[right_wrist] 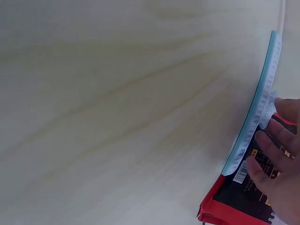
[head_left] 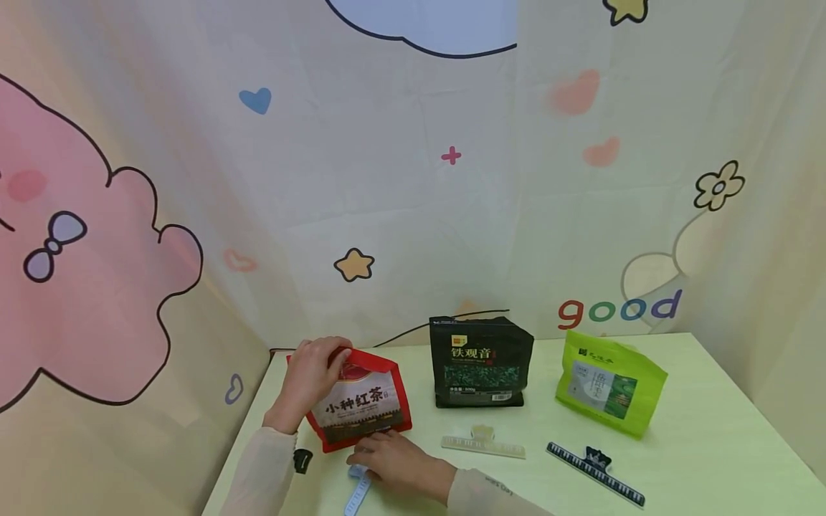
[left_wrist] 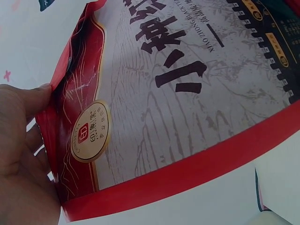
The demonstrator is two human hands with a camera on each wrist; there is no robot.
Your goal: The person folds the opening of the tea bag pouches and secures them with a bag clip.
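A red tea bag (head_left: 363, 405) stands upright at the table's left. My left hand (head_left: 317, 369) grips its upper left corner; in the left wrist view the thumb (left_wrist: 28, 101) lies along the red edge of the bag (left_wrist: 187, 103). My right hand (head_left: 381, 451) lies low on the table at the bag's foot. In the right wrist view its nearly straight fingers (right_wrist: 274, 157) rest on the bag's dark lower panel (right_wrist: 236, 199) and touch a light blue sealing clip (right_wrist: 257, 115). That clip (head_left: 357, 493) lies on the table by the hand.
A black tea bag (head_left: 480, 362) and a green one (head_left: 609, 390) stand further right. A cream clip (head_left: 484, 444) and a black piano-key clip (head_left: 596, 473) lie in front of them. A small black object (head_left: 302, 460) sits near the left sleeve. Patterned curtains surround the pale table (head_left: 710, 444).
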